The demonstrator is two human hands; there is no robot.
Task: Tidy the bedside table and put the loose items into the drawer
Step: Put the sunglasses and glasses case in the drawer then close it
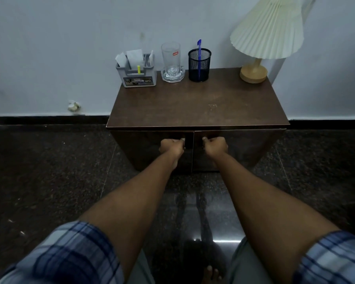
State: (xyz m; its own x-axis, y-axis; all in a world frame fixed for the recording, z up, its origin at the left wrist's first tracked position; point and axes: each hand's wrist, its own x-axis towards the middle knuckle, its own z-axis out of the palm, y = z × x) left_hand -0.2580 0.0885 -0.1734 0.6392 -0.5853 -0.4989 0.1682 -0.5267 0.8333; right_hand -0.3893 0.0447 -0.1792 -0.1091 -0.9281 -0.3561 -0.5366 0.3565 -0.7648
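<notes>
1. Left hand [171, 147] and right hand [216, 146] are both curled tight around the door handles on the front of the bedside table [195, 111], just under its top edge.
2. On the table's back edge: grey organizer [136, 73], glass [171, 58] on an ashtray [173, 75], mesh pen cup [199, 65] holding a blue pen [199, 48], lamp [262, 37] at the right corner.

One brown bedside table [195, 105] stands against the wall, with two front doors, a left door [143, 152] and a right door [244, 148]. Two hands are at the doors: one left hand [171, 145] and one right hand [215, 145]. Along the far edge of the top sit four things: one grey organizer [138, 75], one clear glass [171, 55], one black mesh pen holder [199, 65] holding one blue pen [199, 48], and one pleated lamp [267, 30] at the far right.
</notes>
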